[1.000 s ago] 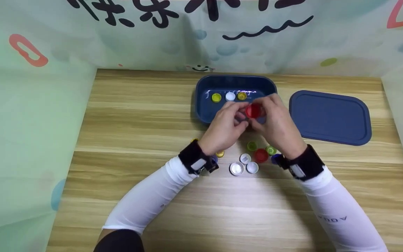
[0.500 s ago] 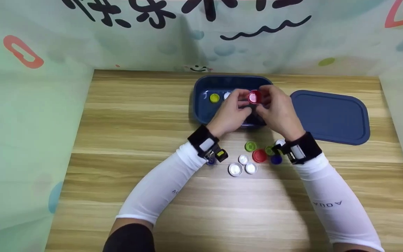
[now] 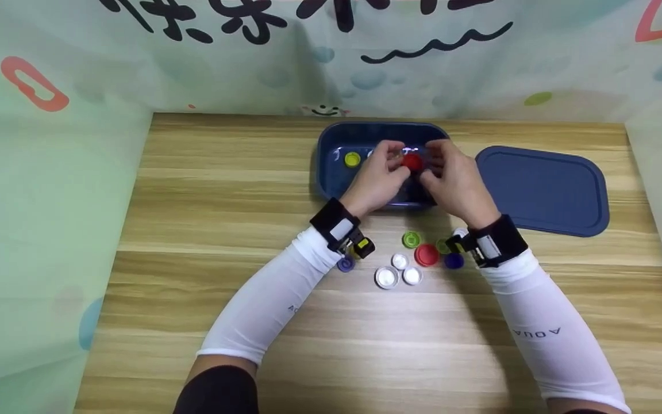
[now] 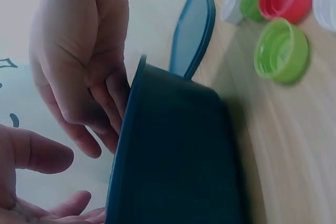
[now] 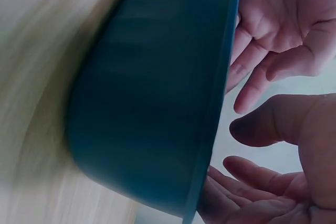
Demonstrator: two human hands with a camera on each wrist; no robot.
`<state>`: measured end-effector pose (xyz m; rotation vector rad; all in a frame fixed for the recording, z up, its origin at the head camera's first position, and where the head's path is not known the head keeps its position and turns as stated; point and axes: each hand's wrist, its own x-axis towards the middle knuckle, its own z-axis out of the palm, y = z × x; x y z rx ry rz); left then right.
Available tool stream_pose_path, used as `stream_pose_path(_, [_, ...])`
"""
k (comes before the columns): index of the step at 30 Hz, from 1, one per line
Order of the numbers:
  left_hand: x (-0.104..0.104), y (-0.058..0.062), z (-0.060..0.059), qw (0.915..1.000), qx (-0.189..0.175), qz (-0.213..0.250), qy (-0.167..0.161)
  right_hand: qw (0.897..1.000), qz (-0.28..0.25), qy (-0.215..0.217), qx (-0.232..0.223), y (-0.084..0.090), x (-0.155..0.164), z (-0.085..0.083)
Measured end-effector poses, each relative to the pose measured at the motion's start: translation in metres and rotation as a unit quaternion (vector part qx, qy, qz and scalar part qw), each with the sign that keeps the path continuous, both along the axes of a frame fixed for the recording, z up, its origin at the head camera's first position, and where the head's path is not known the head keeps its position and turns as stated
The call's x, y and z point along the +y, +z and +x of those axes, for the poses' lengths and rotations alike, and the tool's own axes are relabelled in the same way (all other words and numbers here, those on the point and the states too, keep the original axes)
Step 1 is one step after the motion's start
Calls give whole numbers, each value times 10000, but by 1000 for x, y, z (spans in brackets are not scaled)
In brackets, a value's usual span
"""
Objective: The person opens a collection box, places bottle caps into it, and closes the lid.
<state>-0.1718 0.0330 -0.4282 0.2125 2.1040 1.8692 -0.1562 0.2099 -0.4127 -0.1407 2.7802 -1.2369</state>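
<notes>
In the head view, the red cap [image 3: 412, 163] lies between the two hands, inside the outline of the blue box [image 3: 335, 183]. It shows as a round, slightly blurred disc with no long axis to read; which way its hollow side faces, and whether it rests on the box floor, I cannot tell. The left hand [image 3: 378, 179] and the right hand [image 3: 456, 179] are over the box, facing each other, fingers loosely bent and thumbs apart from the fingers. The red cap is nearest the left fingertips; contact is unclear. The box's long side runs left to right; in it are a yellow cap [image 3: 352, 159] and, mostly hidden behind the left hand, a white cap [image 3: 370, 153]. The blue lid [image 3: 541, 191] lies flat on the worktop [image 3: 222, 230] to the right. Nearer the person are loose caps, among them a green cap [image 3: 411, 240] and a dark blue cap [image 3: 454, 261].

In the left wrist view, the box wall hides its contents; the left thumb and fingers are spread with a wide gap, and the right fingers reach behind the rim.

In the right wrist view, the right thumb and fingers likewise stand wide apart, beyond the rim.
</notes>
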Motion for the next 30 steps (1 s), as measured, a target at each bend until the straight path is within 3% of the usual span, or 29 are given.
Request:
stream_pose_path(8, [-12,7,15,9959,775,-454,-39,9995,-54,176,275,7,-4,19])
stream_pose_path(13, [-21,15,35,9873,1401,-660,-338,9969,41,432,653,16,-9,39])
stream_pose_path(19, [-36,22,63,9759,1833,-924,-739,9898,318,885,1070,20,-11,65])
stream_pose_path(22, [-46,24,76,9625,2120,-1427,-909,9833,504,1190,1278,18,-10,79])
stream_pose_path(25, [-55,24,89,9415,2465,-2019,-1094,9755,636,1584,1390,15,-9,91])
stream_pose_path(30, [-68,16,111,9132,2720,-2733,-1319,9597,906,2330,1282,6,-11,109])
